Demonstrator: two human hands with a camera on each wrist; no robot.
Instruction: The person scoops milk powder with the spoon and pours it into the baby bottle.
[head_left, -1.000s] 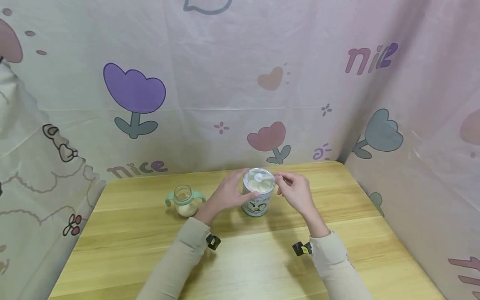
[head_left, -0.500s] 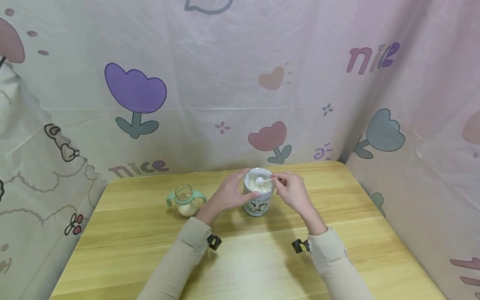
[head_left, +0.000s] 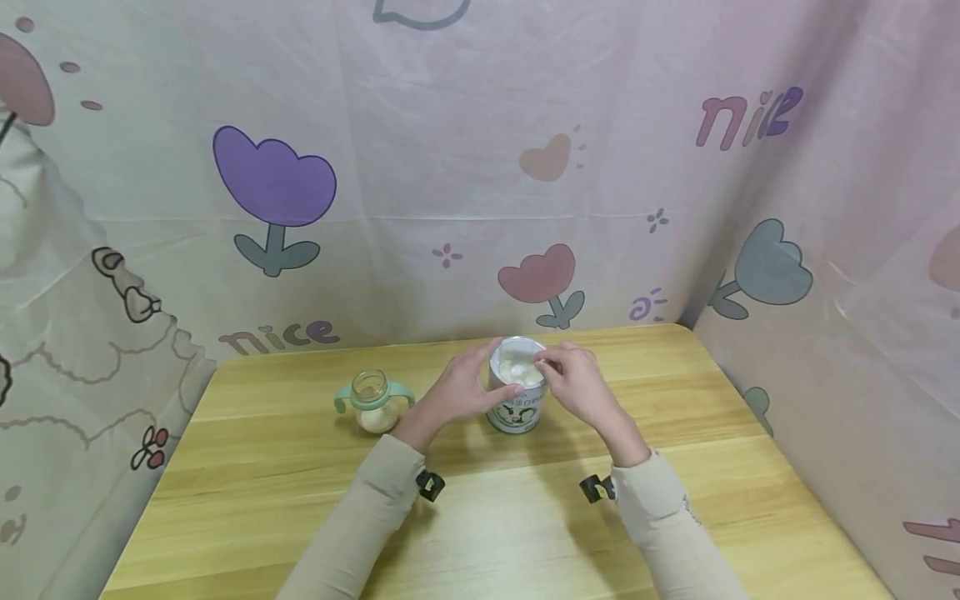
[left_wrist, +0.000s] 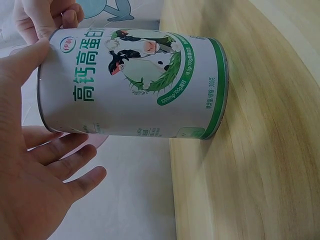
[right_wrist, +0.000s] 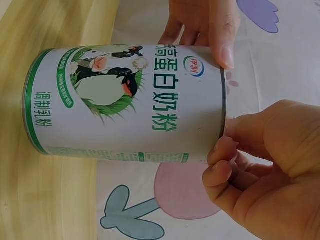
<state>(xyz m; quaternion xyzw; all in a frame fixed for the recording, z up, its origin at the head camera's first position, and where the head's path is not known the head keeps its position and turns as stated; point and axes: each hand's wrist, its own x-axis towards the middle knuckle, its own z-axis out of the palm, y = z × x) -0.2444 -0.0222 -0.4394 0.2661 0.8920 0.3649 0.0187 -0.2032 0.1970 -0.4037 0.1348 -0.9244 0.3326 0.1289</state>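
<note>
A white milk powder can [head_left: 516,412] with green lettering and a cow picture stands upright and uncovered on the table, pale powder [head_left: 525,377] inside. My left hand [head_left: 465,385] steadies it near the top, thumb on the front of the rim, fingers around the far left side. At the right side of the rim, my right hand [head_left: 576,383] pinches the handle of a white scoop [head_left: 517,368]; the bowl is down at the powder and most of the handle is hidden. In the right wrist view the fingers [right_wrist: 220,172] bunch together at the can's rim.
Left of the can, a baby bottle [head_left: 373,415] without a cap stands on the wooden table [head_left: 480,533], with green side handles and pale powder inside. A printed cloth [head_left: 420,167] hangs behind the table and along its sides.
My right hand has moved left and lowered the scoop from above the powder down into the can. The left hand keeps its grip on the can; the bottle stays put.
</note>
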